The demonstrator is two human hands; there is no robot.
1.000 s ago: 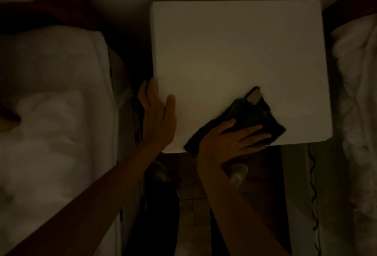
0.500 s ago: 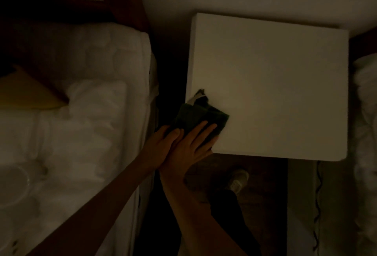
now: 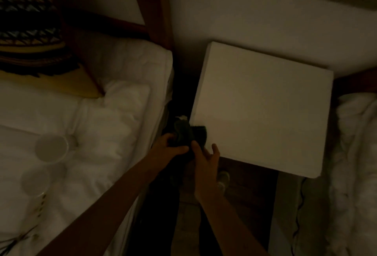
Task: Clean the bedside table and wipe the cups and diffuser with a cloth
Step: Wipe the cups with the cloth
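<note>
Your left hand and right hand meet at near-left corner of white bedside table, both on dark cloth. Left fingers curl round cloth; right thumb and fingers pinch its lower part, right fingertips touching table edge. Cloth bunched, hanging half off corner, pale tag on top. Two white cups rest on white bedding to your left, well apart from table. Room dim; diffuser cannot be made out.
</note>
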